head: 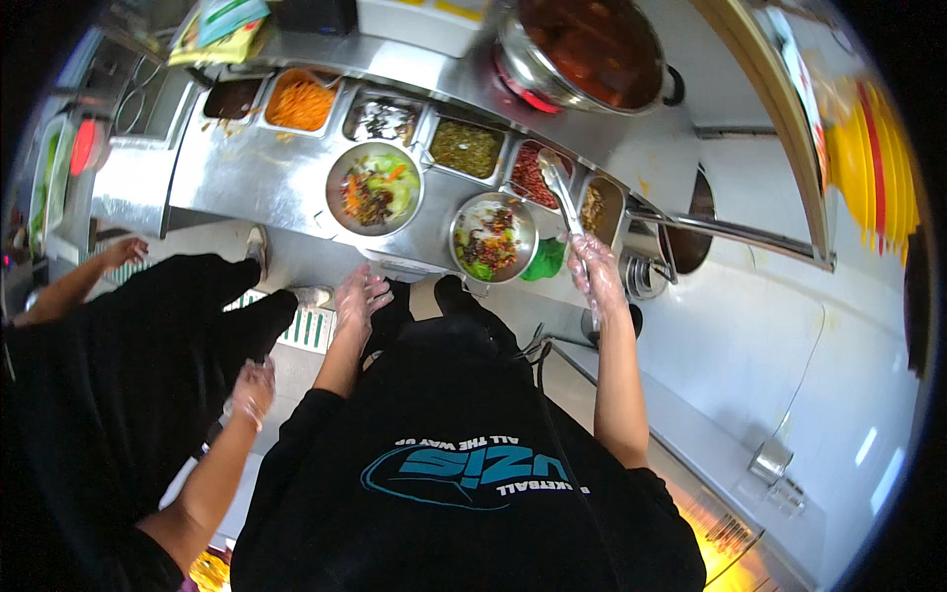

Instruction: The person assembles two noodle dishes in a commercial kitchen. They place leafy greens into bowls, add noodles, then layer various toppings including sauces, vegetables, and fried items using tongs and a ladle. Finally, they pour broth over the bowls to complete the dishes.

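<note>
My right hand [594, 272], in a clear plastic glove, grips metal tongs [569, 201]. Their tips are over a steel pan of diced red food [528, 176]. My left hand [361, 296], gloved too, is held in front of the counter with fingers apart and nothing in it. Two steel bowls stand on the counter before me. The left bowl [335, 177] contains lettuce, carrot shreds and dark pieces. In the right bowl [530, 248] are lettuce, something white, and red and dark bits. Beside it, toward my right hand, is a green item [546, 260], its kind unclear.
Along the steel counter [244, 174] run inset pans with carrot shreds [302, 105], chopped green food [466, 146] and pale brown pieces [592, 207]. A large pot [592, 52] of red liquid sits on the shelf behind. At left stands a co-worker [140, 355] with a gloved hand.
</note>
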